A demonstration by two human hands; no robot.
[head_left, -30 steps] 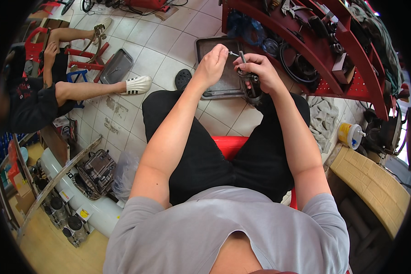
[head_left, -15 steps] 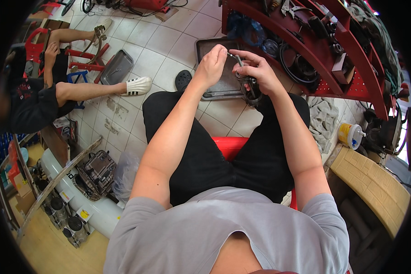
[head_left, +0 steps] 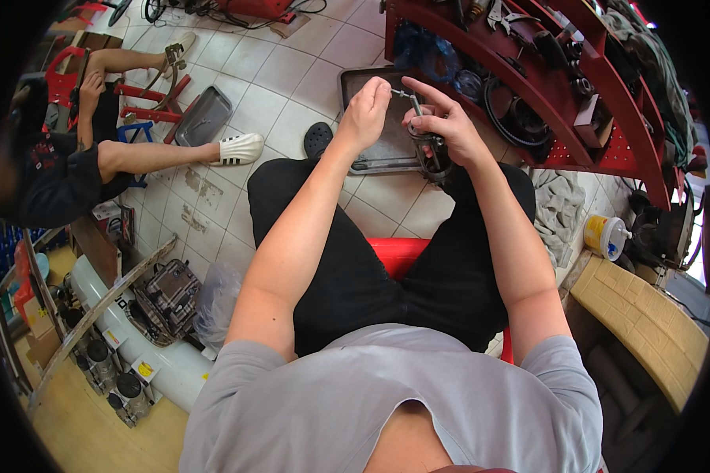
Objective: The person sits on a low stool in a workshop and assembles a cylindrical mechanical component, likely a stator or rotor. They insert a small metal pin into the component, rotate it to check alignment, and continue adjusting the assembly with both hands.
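In the head view, before a shallow tray point(head_left: 390, 147) perhaps set to catch drips, the right hand point(head_left: 454, 131), index finger extended, thumb bent, and the left hand point(head_left: 366, 114), fingertips pinching, respectively hold a dark metal part point(head_left: 433, 160), seemingly for steadiness, and a thin pin point(head_left: 400, 92).

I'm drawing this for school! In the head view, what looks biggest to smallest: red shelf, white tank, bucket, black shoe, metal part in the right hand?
1. Red shelf
2. White tank
3. Metal part in the right hand and bucket: too alike to rank
4. Black shoe, partly hidden
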